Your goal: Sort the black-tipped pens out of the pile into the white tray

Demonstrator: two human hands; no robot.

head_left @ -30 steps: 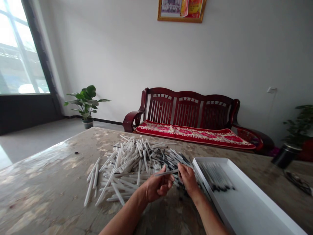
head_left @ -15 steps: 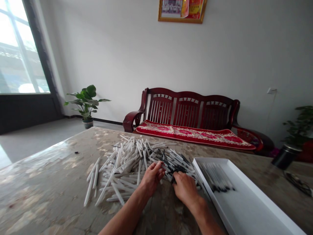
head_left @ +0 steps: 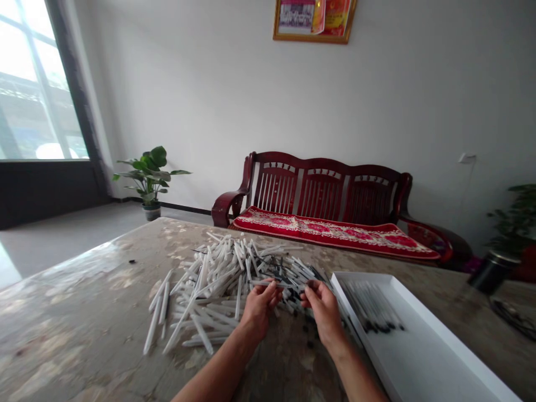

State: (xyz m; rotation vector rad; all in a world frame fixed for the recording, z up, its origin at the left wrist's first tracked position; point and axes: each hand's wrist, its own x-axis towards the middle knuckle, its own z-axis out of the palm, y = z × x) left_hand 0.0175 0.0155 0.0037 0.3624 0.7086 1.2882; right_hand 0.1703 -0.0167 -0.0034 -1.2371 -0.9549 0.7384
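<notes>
Between my two hands a thin pale pen [head_left: 287,286] lies nearly level, above the near edge of a pile. My left hand [head_left: 258,307] pinches it between thumb and fingers. At the pen's right end, the fingertips of my right hand [head_left: 323,312] are closed on a small dark piece that looks like a pen cap; the fingers partly hide it. Behind the left hand spreads a heap of white pen barrels [head_left: 221,273]. Thinner grey and dark-tipped pen pieces [head_left: 304,271] lie behind the right hand, and small black caps [head_left: 310,335] are scattered below it.
A shallow white tray [head_left: 431,329] at the right holds a row of pens [head_left: 372,304] with black ends. A small black bit [head_left: 132,261] lies on the patterned table [head_left: 84,329] at left. Beyond stand a red wooden bench [head_left: 322,190] and a potted plant [head_left: 151,176].
My right hand has risen from the black pieces on the table to the right end of the pen. My left hand stays almost in place.
</notes>
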